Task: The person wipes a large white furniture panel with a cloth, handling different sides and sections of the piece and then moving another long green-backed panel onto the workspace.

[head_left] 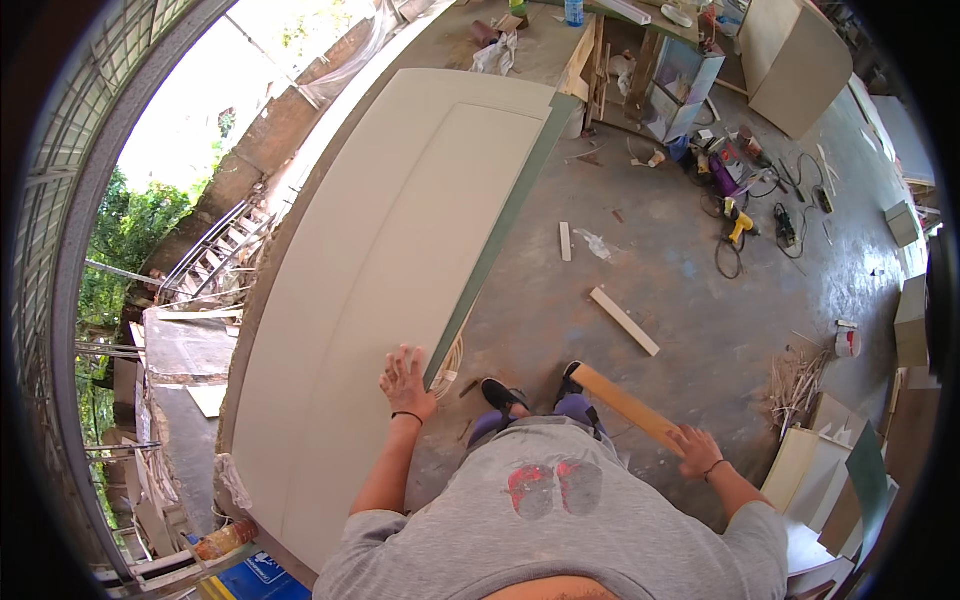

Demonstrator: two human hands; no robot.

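A: Right hand [697,455]?
B: Nearer, gripping near end of long flat orange-brown wooden board [628,405], which slants forward-left from fingers toward black shoe [570,381]
A: Left hand [408,382]?
B: Off board, fingers spread on large flat pale-beige panel [370,240]

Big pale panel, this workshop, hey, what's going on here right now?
A person stands beside a large pale panel with a green strip along its near edge. The left hand lies spread on the panel, close to that edge. The right hand holds one end of an orange-brown board, whose other end is by the person's right shoe. On the floor are a yellow drill, cords and loose wood pieces.
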